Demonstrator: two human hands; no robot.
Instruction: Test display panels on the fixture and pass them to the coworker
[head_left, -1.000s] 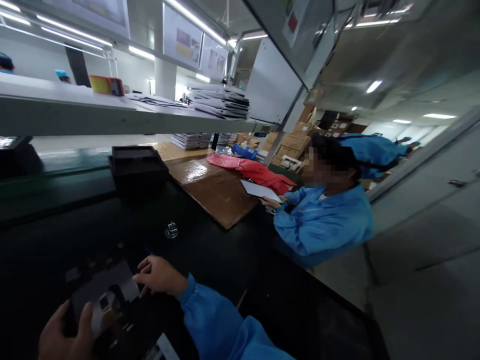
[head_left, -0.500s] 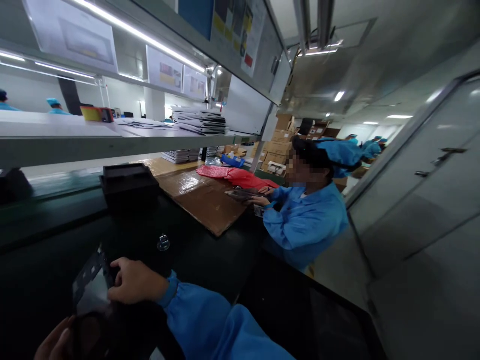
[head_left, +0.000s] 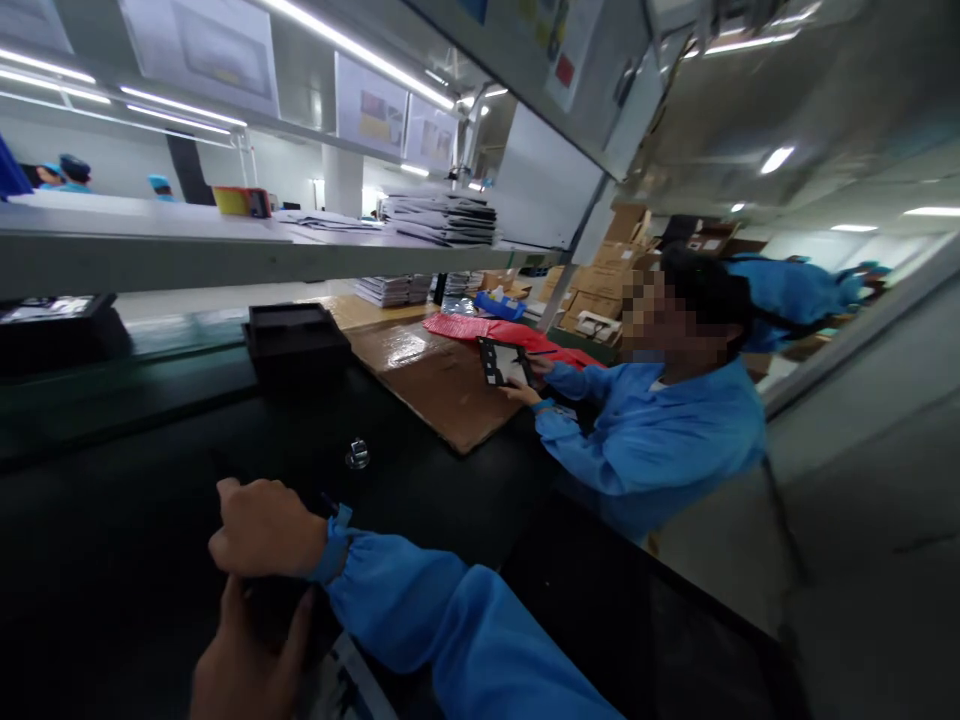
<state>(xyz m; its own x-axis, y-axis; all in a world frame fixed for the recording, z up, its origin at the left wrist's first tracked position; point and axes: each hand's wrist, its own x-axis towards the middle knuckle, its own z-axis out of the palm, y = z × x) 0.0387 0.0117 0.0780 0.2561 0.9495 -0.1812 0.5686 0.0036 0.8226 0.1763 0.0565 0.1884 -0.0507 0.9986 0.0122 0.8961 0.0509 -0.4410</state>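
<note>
Two hands (head_left: 264, 527), one black tray (head_left: 296, 340), one cardboard sheet (head_left: 427, 385)

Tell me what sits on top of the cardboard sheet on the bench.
A red package lies across the far end of the cardboard sheet; the cardboard beneath it is covered and cannot be seen.

Left hand (head_left: 244, 655) dim, cut off below

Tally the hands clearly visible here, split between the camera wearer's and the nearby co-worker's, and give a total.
Wearer's hands: 2 (upper hand, lower hand)
Co-worker's hands: 2 (near hand, far hand)
Total: 4
</note>
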